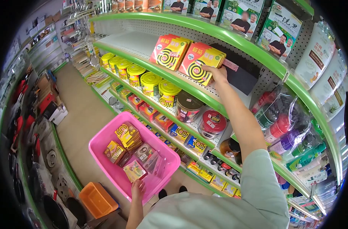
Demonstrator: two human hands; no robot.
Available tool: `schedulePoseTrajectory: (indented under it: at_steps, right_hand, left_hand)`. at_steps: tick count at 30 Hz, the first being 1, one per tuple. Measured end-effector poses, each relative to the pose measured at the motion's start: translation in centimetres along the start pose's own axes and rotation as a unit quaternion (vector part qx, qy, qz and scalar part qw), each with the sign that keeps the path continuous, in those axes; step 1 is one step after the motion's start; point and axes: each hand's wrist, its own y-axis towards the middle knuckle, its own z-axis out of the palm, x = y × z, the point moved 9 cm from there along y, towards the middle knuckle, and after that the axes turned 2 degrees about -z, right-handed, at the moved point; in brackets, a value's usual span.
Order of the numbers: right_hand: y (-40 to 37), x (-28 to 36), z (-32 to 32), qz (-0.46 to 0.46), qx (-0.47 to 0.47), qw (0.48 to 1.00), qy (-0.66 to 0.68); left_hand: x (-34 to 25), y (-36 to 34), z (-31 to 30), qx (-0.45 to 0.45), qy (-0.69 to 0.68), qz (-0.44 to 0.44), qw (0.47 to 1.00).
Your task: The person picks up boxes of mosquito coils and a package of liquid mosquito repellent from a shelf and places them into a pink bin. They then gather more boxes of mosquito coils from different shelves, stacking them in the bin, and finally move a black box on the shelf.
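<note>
My right hand point(216, 75) reaches up to the shelf and grips the right edge of a red and yellow mosquito coil box point(198, 66), the front one of a row standing upright. Just left of it stands another row of mosquito coil boxes point(169, 53). My left hand point(138, 189) is closed on the near rim of a pink plastic tub point(99, 152). Inside the tub lie stacks of yellow coil boxes point(128, 136), a grey and white box point(145, 152) and a pale yellow box point(135, 171) close to my left fingers.
Behind my right hand a black box point(239, 70) sits on the shelf. Yellow tins point(149, 84) and a red-lidded jar point(213, 123) line the shelf below. An orange bin point(98, 200) stands lower left. Bagged bottles point(279, 122) hang beside my right arm.
</note>
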Motion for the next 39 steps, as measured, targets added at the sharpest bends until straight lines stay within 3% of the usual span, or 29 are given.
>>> schedulePoseTrajectory:
  at_steps: [6,8,12,14,15,22,28,32,34,36,39]
  right_hand:
    - [-0.3,0.4,-0.5,-0.040,-0.012,0.998,0.050]
    - [0.2,0.3,-1.0,-0.056,0.022,0.995,0.074]
    - [-1.3,-0.1,-3.5,0.065,-0.014,0.995,0.068]
    - [-0.6,-0.3,-4.2,0.073,0.043,0.990,0.114]
    - [-0.8,0.8,-4.0,0.031,0.102,0.984,0.144]
    - [-8.0,3.6,-5.3,0.034,0.111,0.977,0.177]
    - [-16.5,-0.8,-5.0,0.070,0.139,0.975,0.159]
    - [-22.9,-6.0,-3.8,0.196,0.222,0.931,0.212]
    - [-24.2,-11.3,-6.1,0.247,0.181,0.940,0.151]
    - [-28.1,-11.7,-2.7,0.291,0.194,0.925,0.149]
    - [-31.5,-16.6,-1.5,0.375,0.269,0.876,0.139]
  left_hand:
    - [-2.0,-1.8,-0.1,-0.015,0.031,0.045,0.998]
    - [-2.3,-1.7,-0.5,-0.030,0.040,0.056,0.997]
    - [-1.8,-0.5,-0.8,-0.019,0.035,0.062,0.997]
    - [-1.9,-0.4,-0.2,0.003,0.014,0.067,0.998]
    - [-2.3,-1.4,0.2,-0.017,0.013,0.063,0.998]
    - [-2.5,-3.6,0.2,-0.046,0.034,0.057,0.997]
    - [-2.4,-5.9,1.6,-0.046,0.083,0.056,0.994]
    - [-2.8,-8.0,5.4,0.005,0.123,0.078,0.989]
    - [-3.6,-9.8,9.3,0.100,0.131,0.094,0.982]
    - [-5.4,-12.9,14.1,0.231,0.034,0.096,0.968]
    - [-6.9,-14.9,17.5,0.290,-0.007,0.095,0.952]
